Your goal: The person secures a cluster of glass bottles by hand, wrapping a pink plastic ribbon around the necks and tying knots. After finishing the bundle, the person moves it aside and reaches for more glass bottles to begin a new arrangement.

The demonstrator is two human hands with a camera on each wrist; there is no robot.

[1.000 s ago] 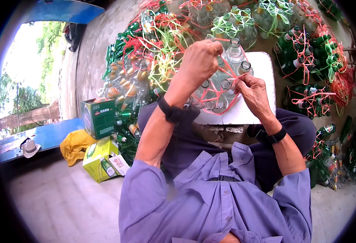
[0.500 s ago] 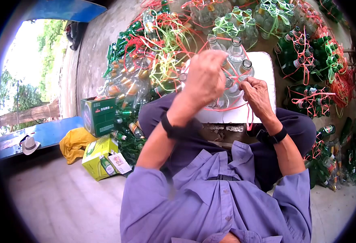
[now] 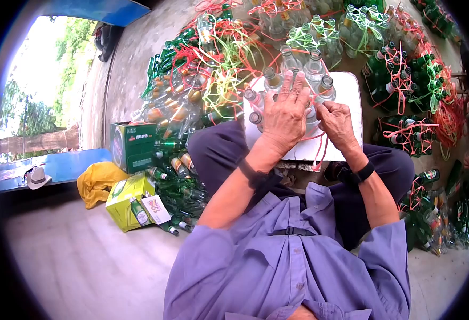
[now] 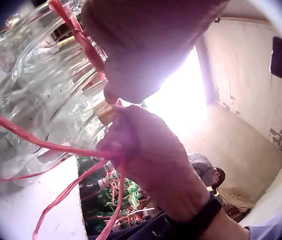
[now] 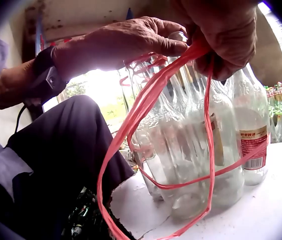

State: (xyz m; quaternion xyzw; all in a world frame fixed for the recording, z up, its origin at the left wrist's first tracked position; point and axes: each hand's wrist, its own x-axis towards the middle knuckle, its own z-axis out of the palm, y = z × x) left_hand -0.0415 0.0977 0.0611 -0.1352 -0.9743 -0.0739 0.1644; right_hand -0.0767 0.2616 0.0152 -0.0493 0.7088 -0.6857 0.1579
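Several clear glass bottles stand grouped on a white board, with red plastic twine around them and between their necks. The left hand lies over the bottle tops, its fingers extended forward in the head view; in the right wrist view that hand touches a bottle neck. Pinched in the right hand, at the near right of the group, is the red twine, whose loops hang down in the right wrist view. The left wrist view shows the right hand with strands running from its fingertips.
Bundles of clear and green bottles tied with twine line the far side and right. Loose green and red twine lies over bottles at the left. A green box, a yellow-green carton and a yellow cloth are farther left.
The left hand, raised and curled before, has come down over the bottle tops with its fingers spread out forward. The right hand keeps its hold on the twine near the right bottles.
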